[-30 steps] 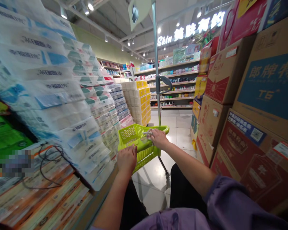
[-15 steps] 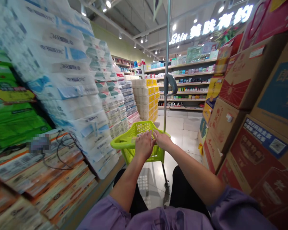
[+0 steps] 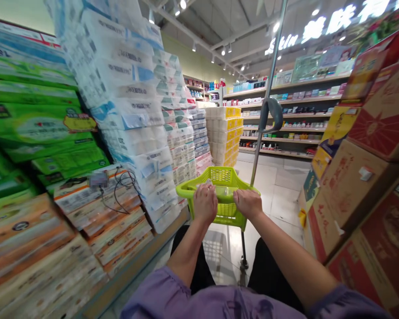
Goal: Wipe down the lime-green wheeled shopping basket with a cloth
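Your left hand (image 3: 205, 204) and right hand (image 3: 248, 204) were curled closed over the handle (image 3: 225, 195) of the lime-green shopping trolley (image 3: 226, 211), a metal pole (image 3: 256, 155) rising near your right.

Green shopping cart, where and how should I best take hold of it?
Probably by the near handlebar, from your side, palms down, one hand towards each end: it runs crosswise along the near edge of the green shopping cart. The left hand and right hand are on it. The metal pole, off to the right, seems less handy.
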A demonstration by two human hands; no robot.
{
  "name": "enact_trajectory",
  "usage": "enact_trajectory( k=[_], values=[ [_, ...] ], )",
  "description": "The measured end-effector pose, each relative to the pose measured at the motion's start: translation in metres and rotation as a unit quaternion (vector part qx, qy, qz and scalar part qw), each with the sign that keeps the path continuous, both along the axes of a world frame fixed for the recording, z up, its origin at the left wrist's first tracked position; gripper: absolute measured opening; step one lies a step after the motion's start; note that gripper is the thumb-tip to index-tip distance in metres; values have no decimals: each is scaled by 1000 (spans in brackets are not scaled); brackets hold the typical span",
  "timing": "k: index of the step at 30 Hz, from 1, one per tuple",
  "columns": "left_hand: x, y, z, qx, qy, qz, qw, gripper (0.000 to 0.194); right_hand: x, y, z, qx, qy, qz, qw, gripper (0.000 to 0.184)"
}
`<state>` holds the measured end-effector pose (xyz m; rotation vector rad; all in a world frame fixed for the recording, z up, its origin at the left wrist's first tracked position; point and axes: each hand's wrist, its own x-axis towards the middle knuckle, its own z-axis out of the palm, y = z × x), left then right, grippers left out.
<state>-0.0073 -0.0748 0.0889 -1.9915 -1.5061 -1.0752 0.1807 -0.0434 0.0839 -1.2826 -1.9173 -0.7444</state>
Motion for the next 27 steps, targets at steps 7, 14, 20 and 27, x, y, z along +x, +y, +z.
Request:
enact_trajectory(
  k=[7, 14, 20, 27],
  values=[
    [-17, 5, 6, -28, -23, 17, 999, 33, 12, -1, -2, 23, -1, 11, 1000, 37],
    [4, -4, 4, -40, 34, -25, 998, 41, 7, -7, -17, 16, 10, -2, 1000, 29],
    [-12, 3, 8, -56, -21, 18, 998, 40, 4, -9, -19, 4, 52, -11, 999, 28],
    [11, -7, 3, -42, 11, -22, 999, 36, 8, -7, -17, 11, 67, -18, 998, 30]
  ],
)
